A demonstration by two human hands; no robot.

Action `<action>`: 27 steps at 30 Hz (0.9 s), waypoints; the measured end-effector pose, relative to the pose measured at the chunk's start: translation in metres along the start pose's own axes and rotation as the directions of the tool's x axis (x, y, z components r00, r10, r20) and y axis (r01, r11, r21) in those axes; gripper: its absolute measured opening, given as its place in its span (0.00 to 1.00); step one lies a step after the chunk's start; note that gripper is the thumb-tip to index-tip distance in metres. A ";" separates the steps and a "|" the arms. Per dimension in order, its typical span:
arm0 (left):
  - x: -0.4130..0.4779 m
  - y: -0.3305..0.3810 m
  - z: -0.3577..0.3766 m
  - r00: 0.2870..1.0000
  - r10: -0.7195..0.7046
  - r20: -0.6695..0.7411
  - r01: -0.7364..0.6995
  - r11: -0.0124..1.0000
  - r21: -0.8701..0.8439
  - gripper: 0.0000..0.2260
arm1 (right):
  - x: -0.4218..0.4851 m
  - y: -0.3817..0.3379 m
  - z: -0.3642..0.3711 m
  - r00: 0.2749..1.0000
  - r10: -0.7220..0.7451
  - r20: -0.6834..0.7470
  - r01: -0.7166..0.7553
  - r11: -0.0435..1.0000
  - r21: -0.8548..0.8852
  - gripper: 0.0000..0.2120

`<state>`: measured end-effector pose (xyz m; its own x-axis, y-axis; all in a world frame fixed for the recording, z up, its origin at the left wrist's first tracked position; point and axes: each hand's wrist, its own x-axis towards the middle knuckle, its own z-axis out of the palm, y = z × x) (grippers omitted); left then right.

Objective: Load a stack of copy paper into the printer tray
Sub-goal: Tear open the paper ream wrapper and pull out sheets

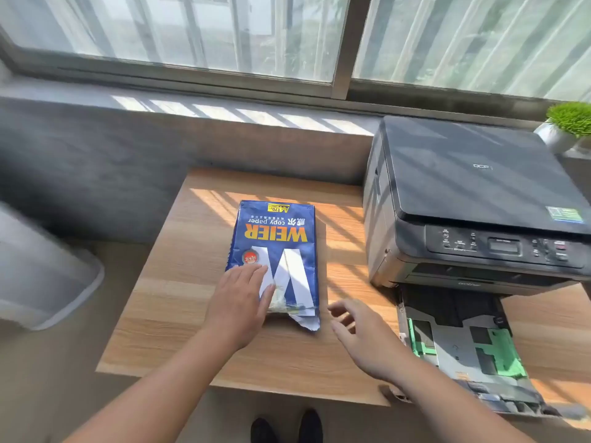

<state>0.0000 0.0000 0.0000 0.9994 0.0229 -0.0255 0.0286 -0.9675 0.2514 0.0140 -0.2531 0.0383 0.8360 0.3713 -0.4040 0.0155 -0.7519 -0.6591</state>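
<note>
Left hand (pixel 238 306) flat, palm down, fingers extended onto near-left corner of paper ream (pixel 275 251). Right hand (pixel 364 337) hovers right of ream, fingers spread.

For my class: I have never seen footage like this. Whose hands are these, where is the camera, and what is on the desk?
The one picture comes from a camera worn on a person's head, looking down at their own bare hands. The left hand rests flat on a blue paper pack, torn open at its near end. The right hand hovers open beside it, holding nothing. On the wooden desk a printer stands at the right, its tray pulled out and empty of paper.
</note>
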 end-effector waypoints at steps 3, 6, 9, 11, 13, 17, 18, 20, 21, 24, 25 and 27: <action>0.016 -0.012 0.017 1.000 -0.004 0.003 0.004 1.000 0.015 0.24 | 0.050 -0.007 0.021 0.996 -0.053 -0.069 0.047 0.996 -0.081 0.12; 0.024 -0.024 0.039 1.000 0.000 0.000 0.000 0.998 0.068 0.22 | 0.094 -0.013 0.050 0.992 -0.113 -0.055 0.098 0.968 -0.229 0.15; 0.025 -0.040 0.062 1.000 -0.003 0.022 0.000 0.995 0.103 0.19 | 0.127 -0.017 0.081 0.982 -0.186 -0.039 0.164 0.934 -0.318 0.19; 0.023 -0.048 0.077 0.999 -0.029 0.040 0.024 0.993 0.113 0.21 | 0.144 -0.018 0.100 0.973 -0.231 -0.029 0.205 0.911 -0.357 0.21; 0.021 -0.054 0.092 0.998 -0.042 0.036 0.037 0.992 0.120 0.24 | 0.154 -0.014 0.117 0.965 -0.260 -0.031 0.224 0.882 -0.415 0.20; 0.015 -0.057 0.113 0.998 -0.023 0.052 0.018 0.996 0.092 0.25 | 0.168 -0.002 0.140 0.929 -0.340 -0.144 0.219 0.821 -0.527 0.10; 0.014 -0.056 0.116 0.997 -0.024 0.068 0.018 0.996 0.091 0.24 | 0.170 0.001 0.143 0.917 -0.362 -0.169 0.221 0.813 -0.539 0.08; 0.013 -0.057 0.123 0.996 -0.030 0.084 0.024 0.997 0.073 0.24 | 0.173 0.008 0.147 0.891 -0.407 -0.200 0.248 0.806 -0.537 0.08; 0.013 -0.057 0.124 0.996 -0.033 0.089 0.028 0.998 0.063 0.24 | 0.174 0.011 0.149 0.882 -0.422 -0.213 0.260 0.810 -0.526 0.08; 0.014 -0.059 0.125 0.996 -0.029 0.087 0.024 0.998 0.060 0.24 | 0.174 0.014 0.150 0.868 -0.434 -0.241 0.275 0.825 -0.494 0.05; 0.014 -0.059 0.125 0.996 -0.026 0.085 0.021 0.998 0.060 0.24 | 0.174 0.013 0.150 0.873 -0.422 -0.246 0.266 0.833 -0.485 0.03; 0.014 -0.060 0.124 0.995 -0.024 0.094 0.019 0.998 0.062 0.24 | 0.172 0.013 0.148 0.883 -0.391 -0.261 0.232 0.846 -0.480 0.04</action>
<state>0.0099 0.0267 -0.1355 0.9923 0.0228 -0.1221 0.0460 -0.9807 0.1902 0.0768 -0.1186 -0.1336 0.8751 0.4793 0.0669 0.4708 -0.8113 -0.3466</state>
